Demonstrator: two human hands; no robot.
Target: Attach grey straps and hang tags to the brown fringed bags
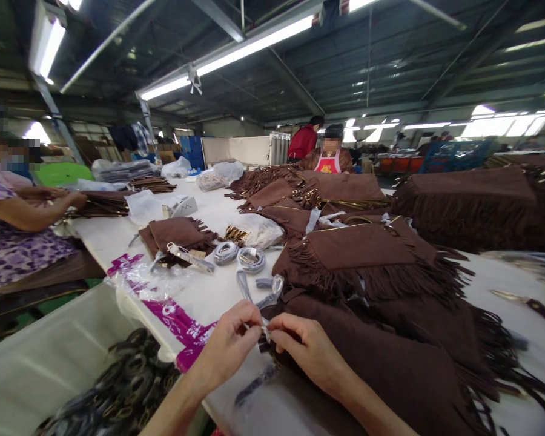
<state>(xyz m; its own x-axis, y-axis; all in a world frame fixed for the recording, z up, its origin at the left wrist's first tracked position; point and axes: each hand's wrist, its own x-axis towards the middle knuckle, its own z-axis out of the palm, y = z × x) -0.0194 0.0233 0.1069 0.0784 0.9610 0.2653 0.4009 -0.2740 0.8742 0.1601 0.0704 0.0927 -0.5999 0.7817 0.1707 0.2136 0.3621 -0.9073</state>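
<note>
My left hand [236, 339] and my right hand [304, 345] meet over the front of the white table. Their fingers pinch a small pale wrapped end of a strap [272, 295], whose grey loops extend beyond the fingertips. A large brown fringed bag [390, 345] lies right beside and partly beneath my right hand. Further back, more brown fringed bags [363, 245] are piled. Two coiled, plastic-wrapped straps [251, 260] rest beyond my left hand, close to a smaller brown fringed piece [177, 233].
A white bin [72, 339] of dark straps stands at the left front. Purple-printed plastic [177, 324] covers the table's left edge. Scissors [531, 303] lie at the right. A person [22, 224] works at the left; others are behind the table.
</note>
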